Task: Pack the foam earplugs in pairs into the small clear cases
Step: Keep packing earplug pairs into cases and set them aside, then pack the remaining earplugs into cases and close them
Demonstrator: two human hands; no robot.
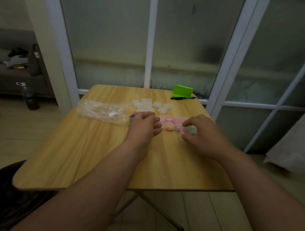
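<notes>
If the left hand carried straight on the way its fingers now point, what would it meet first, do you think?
Most likely the clear case with orange earplugs, which lies just past the left hand's fingertips in the row of filled cases; motion blur hides whether they already touch.

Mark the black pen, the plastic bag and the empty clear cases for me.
black pen [183,97]: head view, middle of its barrel.
plastic bag [101,110]: head view, crumpled middle of the bag.
empty clear cases [145,104]: head view, a case in the middle of the cluster.
</notes>
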